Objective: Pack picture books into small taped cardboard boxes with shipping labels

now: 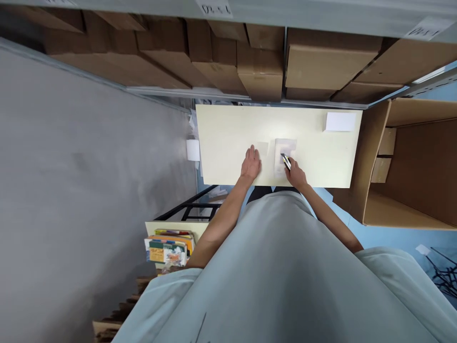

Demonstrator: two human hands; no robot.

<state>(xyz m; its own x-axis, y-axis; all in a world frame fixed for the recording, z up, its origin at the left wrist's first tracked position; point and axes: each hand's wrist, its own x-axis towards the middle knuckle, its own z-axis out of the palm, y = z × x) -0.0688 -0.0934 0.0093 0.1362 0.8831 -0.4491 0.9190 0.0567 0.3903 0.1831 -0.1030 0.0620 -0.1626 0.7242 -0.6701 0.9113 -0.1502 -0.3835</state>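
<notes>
My right hand (297, 175) is closed around a utility knife (286, 161), its tip pointing up and left. Under the knife lies a whitish, partly see-through flat packet (285, 144) with a greyer patch in its middle; whether the tip touches it I cannot tell. My left hand (252, 163) rests flat with fingers stretched out on the cream table (224, 143). Just beyond its fingertips, to the right, is a small pale square piece (263, 148), barely darker than the tabletop.
A white stack (339, 122) sits at the table's far right corner. Cardboard boxes (260, 71) fill the shelf behind. A large open carton (378, 157) stands at the right, a grey wall (89, 166) at the left. Books (169, 250) lie on a lower surface, and a white roll (193, 150) is beside the table.
</notes>
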